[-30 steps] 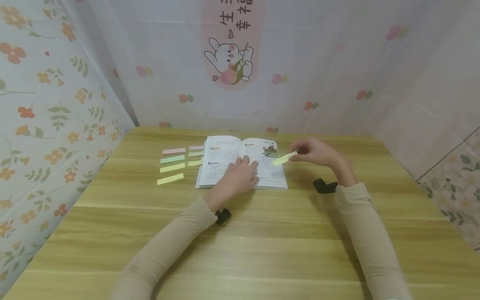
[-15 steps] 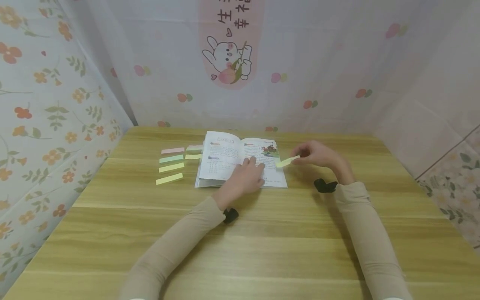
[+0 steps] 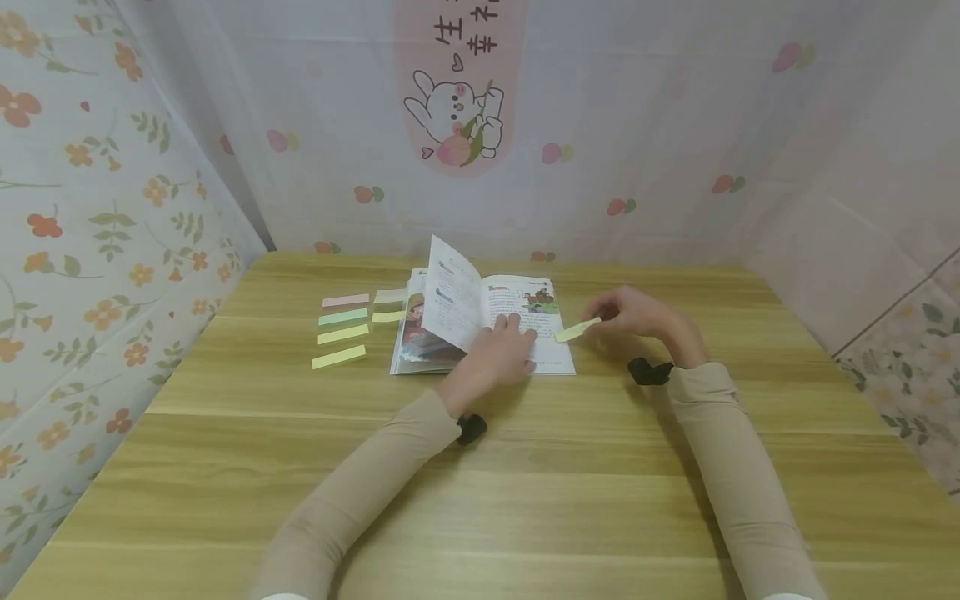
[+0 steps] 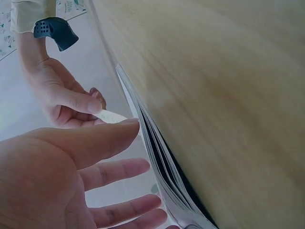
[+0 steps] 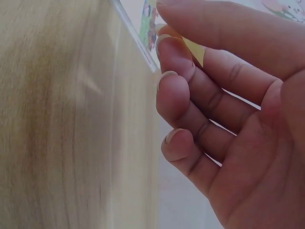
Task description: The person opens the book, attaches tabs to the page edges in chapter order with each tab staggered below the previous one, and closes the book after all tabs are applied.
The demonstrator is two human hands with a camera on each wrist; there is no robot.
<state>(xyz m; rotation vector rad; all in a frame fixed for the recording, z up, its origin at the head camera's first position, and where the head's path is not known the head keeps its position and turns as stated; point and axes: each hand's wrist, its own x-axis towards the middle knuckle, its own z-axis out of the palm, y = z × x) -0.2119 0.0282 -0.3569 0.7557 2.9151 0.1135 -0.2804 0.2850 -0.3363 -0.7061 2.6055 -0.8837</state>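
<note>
An open book (image 3: 551, 358) lies on the table, printed text and a small picture on its right page. One left leaf (image 3: 452, 296) stands raised, baring a colourful picture page beneath. My left hand (image 3: 498, 354) rests on the right page near the spine, its fingers extended; the left wrist view shows this hand (image 4: 52, 176) spread beside the book's page edges (image 4: 157, 148). At the book's right edge, my right hand (image 3: 633, 315) pinches a yellow sticky tab (image 3: 577, 331) between thumb and fingers. A bit of that tab (image 5: 194, 51) shows in the right wrist view.
Left of the book, a pink strip (image 3: 346, 301), a green strip (image 3: 343, 317) and yellow strips (image 3: 339, 357) lie in a column on the wooden table (image 3: 480, 517). Pale green (image 3: 390, 296) and yellow tabs (image 3: 387, 317) stick out from the book's left edge. A patterned curtain (image 3: 637, 125) hangs behind.
The left leaf has lifted from flat to raised, baring the picture page. My left hand has slid slightly right and toward me. The right hand, still pinching the yellow tab, has lowered slightly.
</note>
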